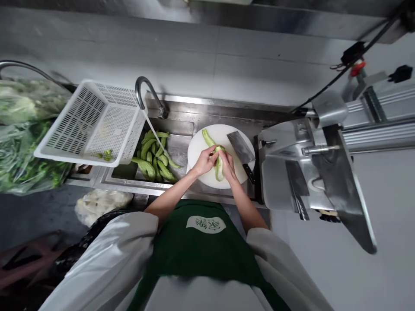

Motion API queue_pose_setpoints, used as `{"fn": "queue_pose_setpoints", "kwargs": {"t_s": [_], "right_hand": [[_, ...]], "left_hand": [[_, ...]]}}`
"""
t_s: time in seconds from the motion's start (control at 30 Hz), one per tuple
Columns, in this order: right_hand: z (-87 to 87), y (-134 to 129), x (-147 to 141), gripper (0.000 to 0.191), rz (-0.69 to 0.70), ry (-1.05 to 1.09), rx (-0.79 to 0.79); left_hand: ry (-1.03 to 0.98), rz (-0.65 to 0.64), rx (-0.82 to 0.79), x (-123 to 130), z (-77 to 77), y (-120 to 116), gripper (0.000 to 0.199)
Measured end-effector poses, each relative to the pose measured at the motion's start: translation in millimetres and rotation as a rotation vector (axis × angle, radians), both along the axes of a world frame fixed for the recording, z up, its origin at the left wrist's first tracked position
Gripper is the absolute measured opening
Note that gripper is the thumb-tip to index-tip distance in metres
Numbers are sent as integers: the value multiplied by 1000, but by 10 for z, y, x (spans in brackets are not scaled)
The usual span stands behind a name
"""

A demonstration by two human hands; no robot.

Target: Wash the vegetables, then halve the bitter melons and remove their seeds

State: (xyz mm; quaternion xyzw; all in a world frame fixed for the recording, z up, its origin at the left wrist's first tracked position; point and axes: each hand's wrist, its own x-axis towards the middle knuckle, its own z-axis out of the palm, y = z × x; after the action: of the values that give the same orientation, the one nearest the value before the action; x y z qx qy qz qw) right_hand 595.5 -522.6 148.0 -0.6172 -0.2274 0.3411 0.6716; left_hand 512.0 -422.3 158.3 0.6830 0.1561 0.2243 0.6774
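Over a round white cutting board [198, 149], both my hands are closed at a pale green bitter melon half [219, 172], its hollowed inner side partly showing. My right hand [228, 165] grips it from the right. The fingers of my left hand [205, 161] pinch together at its upper part; whether anything small is between them is hidden. Another length of bitter melon [208, 137] lies on the board just beyond my fingers. To the right of my right hand, a cleaver [241, 147] rests flat, its black handle pointing toward me over the board's edge.
Left of the board, whole bitter melons [155, 157] lie in a steel sink [181, 128] under a running faucet [140, 86]. A white basket [112, 125] holds a few green scraps. Bagged greens [29, 147] stand far left. At right is a slicing machine [337, 168] with a second cleaver [296, 181].
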Motion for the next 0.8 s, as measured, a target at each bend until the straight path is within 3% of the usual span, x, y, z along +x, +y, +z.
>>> {"fn": "queue_pose_setpoints", "kwargs": {"t_s": [0.17, 0.3, 0.43, 0.57, 0.73, 0.8], "right_hand": [[100, 54, -50, 28, -170, -216, 31], [163, 90, -88, 30, -281, -186, 26], [89, 163, -101, 29, -326, -126, 52], [-12, 229, -69, 24, -236, -141, 5], [-7, 205, -38, 28, 32, -77, 26], [-32, 180, -57, 32, 123, -19, 38]], "left_hand": [[-83, 7, 123, -16, 86, -138, 48], [-162, -29, 235, -53, 171, -169, 50], [-196, -85, 242, -86, 171, -81, 48], [-166, -31, 147, -93, 109, 5, 46], [-111, 255, 51, -80, 112, -20, 44], [-108, 300, -26, -78, 128, -55, 45]]}}
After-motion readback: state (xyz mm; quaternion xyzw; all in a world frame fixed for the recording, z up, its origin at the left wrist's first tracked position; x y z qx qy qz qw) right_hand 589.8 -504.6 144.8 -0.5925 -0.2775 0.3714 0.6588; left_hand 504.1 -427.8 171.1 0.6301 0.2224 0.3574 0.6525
